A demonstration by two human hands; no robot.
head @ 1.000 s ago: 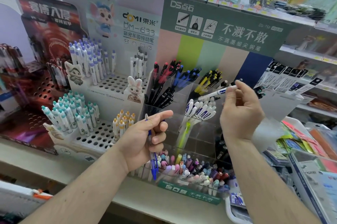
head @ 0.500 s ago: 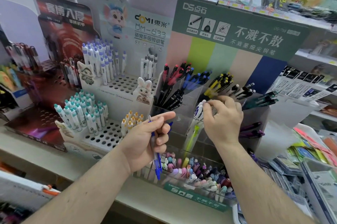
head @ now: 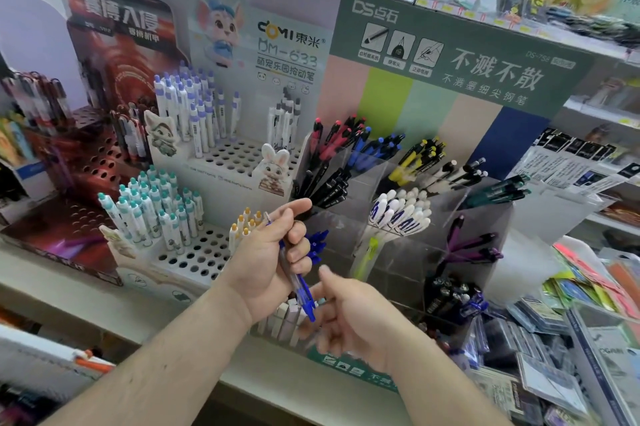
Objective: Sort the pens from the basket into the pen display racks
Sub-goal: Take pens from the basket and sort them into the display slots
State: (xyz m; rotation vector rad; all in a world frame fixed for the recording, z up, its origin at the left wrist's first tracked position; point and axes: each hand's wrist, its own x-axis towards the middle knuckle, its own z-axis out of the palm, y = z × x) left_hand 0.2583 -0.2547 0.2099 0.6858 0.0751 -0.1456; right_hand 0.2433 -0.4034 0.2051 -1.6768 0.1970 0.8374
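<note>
A: Left hand (head: 266, 263)?
B: Raised before the racks, fingers (head: 298, 235) curled round a blue pen (head: 300, 283), tip slanting down and right, clear barrel crossing the palm.

A: Right hand (head: 349, 318)?
B: Just beside the pen's blue lower end, blurred; fingers loosely bent, thumb up. Cannot tell whether touching the pen or holding anything.

A: Writing on the racks?
B: On the green header board (head: 457, 55): "DS" with two characters, then large "不溅不散", a smaller line beneath, "DS-758" at right, faint. Three small icons with unreadable captions.

A: And the white rack (head: 221, 155)?
B: "DOMI 東米", "DM-633", below it "萌宠乐园按动笔", beside a cartoon mouse. Holes in tiers, filled partly with purple-capped pens (head: 194, 107) above, teal-capped pens (head: 152, 211) below.

A: Far left?
B: Dark red rack (head: 104, 162), headed "DERS" and "赛博入侵".

A: Clear compartments under the green board?
B: Red, blue, yellow-and-black and white-ended pens leaning out in the top row; white pens with blue lettering (head: 398, 214) in the middle row, directly behind the hands; purple pens (head: 471, 245) further right.

A: Basket?
B: Not identifiable.
</note>
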